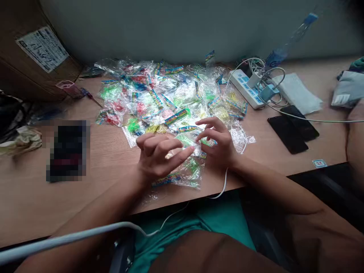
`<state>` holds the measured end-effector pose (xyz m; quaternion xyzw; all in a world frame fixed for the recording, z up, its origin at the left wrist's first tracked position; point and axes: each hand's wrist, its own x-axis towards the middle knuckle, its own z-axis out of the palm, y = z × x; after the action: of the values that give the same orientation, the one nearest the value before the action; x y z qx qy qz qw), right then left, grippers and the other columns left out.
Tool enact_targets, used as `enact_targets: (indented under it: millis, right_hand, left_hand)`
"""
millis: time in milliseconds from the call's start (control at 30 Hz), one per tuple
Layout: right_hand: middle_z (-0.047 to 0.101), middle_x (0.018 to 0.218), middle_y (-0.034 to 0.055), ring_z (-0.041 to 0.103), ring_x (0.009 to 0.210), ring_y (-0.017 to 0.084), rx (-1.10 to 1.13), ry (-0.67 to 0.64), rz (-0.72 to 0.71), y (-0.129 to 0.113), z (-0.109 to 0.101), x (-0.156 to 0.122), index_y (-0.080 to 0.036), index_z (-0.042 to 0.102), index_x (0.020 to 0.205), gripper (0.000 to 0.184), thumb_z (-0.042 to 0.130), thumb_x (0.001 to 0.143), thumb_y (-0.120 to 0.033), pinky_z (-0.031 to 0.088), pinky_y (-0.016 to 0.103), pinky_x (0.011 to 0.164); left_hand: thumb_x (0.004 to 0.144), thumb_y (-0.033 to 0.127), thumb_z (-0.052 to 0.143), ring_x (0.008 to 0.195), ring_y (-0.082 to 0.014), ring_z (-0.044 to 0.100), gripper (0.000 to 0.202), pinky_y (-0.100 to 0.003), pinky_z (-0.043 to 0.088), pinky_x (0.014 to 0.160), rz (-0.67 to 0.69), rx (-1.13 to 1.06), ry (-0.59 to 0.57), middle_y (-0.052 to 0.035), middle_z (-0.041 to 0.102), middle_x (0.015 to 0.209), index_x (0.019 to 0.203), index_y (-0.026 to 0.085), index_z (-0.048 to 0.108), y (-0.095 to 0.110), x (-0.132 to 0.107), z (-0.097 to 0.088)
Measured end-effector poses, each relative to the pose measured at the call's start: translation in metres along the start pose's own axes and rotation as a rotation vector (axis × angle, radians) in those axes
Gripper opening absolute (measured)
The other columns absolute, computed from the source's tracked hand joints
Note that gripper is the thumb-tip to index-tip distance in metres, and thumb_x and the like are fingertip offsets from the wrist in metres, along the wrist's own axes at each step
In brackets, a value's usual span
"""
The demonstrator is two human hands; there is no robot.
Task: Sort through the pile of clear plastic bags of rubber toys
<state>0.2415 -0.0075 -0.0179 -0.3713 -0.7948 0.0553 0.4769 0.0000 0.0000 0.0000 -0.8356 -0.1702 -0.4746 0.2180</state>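
My left hand (157, 155) and my right hand (217, 146) meet over the near edge of a wooden desk (113, 189). Both pinch the same small clear plastic packet (189, 146) with green contents, fingers curled around its ends. Under the hands lies another clear packet with a green piece (189, 174). Just beyond them spreads a big pile of similar clear packets (170, 94) holding red, green and yellow pieces with colourful header cards.
A white power strip (246, 89) with plugs and cables sits at the back right, beside two black phones (292, 129) and a folded white cloth (298, 93). A cardboard box (34, 49) stands at the back left. A white cable (85, 235) runs across my lap.
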Motion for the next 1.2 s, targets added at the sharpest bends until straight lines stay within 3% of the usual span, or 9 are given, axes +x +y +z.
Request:
enact_targets:
  millis: [200, 367, 500, 767, 1000, 1200]
  right_hand:
    - [0.077, 0.117, 0.0035, 0.067, 0.097, 0.024, -0.093, 0.002, -0.072, 0.001, 0.002, -0.001, -0.025, 0.067, 0.088, 0.017, 0.072, 0.088, -0.009, 0.056, 0.044, 0.083]
    - [0.081, 0.108, 0.0018, 0.065, 0.091, 0.023, -0.081, 0.013, -0.062, -0.002, 0.001, 0.001, -0.025, 0.067, 0.087, 0.018, 0.072, 0.088, -0.007, 0.056, 0.041, 0.077]
    - [0.080, 0.105, 0.0038, 0.064, 0.090, 0.023, -0.072, 0.031, -0.060, -0.002, 0.001, 0.001, -0.024, 0.067, 0.086, 0.017, 0.071, 0.090, -0.008, 0.056, 0.040, 0.075]
    - [0.077, 0.103, 0.0031, 0.064, 0.090, 0.021, -0.057, 0.015, -0.085, -0.001, 0.003, -0.001, -0.024, 0.067, 0.087, 0.016, 0.070, 0.092, -0.010, 0.054, 0.037, 0.072]
    - [0.075, 0.100, 0.0017, 0.065, 0.088, 0.020, -0.086, 0.033, -0.118, -0.002, 0.004, -0.002, -0.025, 0.066, 0.087, 0.017, 0.072, 0.091, -0.009, 0.052, 0.040, 0.078]
    - [0.076, 0.099, 0.0014, 0.064, 0.085, 0.020, -0.118, 0.055, -0.132, -0.003, 0.003, -0.001, -0.025, 0.066, 0.087, 0.017, 0.072, 0.091, -0.009, 0.051, 0.039, 0.076]
  left_hand:
    - [0.087, 0.020, 0.084, 0.100, -0.0198, 0.051, 0.026, -0.037, 0.037, 0.092, 0.000, 0.017, -0.064, 0.0018, 0.068, 0.100, 0.107, 0.030, 0.070, 0.007, 0.002, 0.001]
    - [0.093, 0.012, 0.075, 0.090, -0.0171, 0.054, 0.019, -0.037, 0.035, 0.089, 0.005, -0.008, -0.094, 0.0050, 0.070, 0.087, 0.101, 0.027, 0.067, 0.007, 0.003, -0.002]
    - [0.091, 0.014, 0.077, 0.093, -0.0181, 0.056, 0.018, -0.041, 0.031, 0.089, -0.114, 0.019, -0.101, 0.0049, 0.067, 0.082, 0.090, 0.027, 0.063, 0.007, 0.003, -0.002]
    - [0.090, 0.024, 0.082, 0.104, -0.0225, 0.052, 0.026, -0.042, 0.032, 0.092, -0.131, 0.068, -0.166, 0.0001, 0.068, 0.104, 0.109, 0.033, 0.068, 0.008, -0.002, 0.005]
    - [0.092, 0.017, 0.075, 0.113, -0.0227, 0.049, 0.016, -0.041, 0.030, 0.098, -0.164, 0.005, -0.210, 0.0002, 0.065, 0.111, 0.090, 0.026, 0.062, 0.010, -0.002, 0.005]
    - [0.091, 0.015, 0.069, 0.117, -0.0251, 0.048, 0.011, -0.043, 0.033, 0.102, -0.177, 0.040, -0.326, -0.0033, 0.065, 0.119, 0.090, 0.024, 0.062, 0.010, -0.003, 0.008]
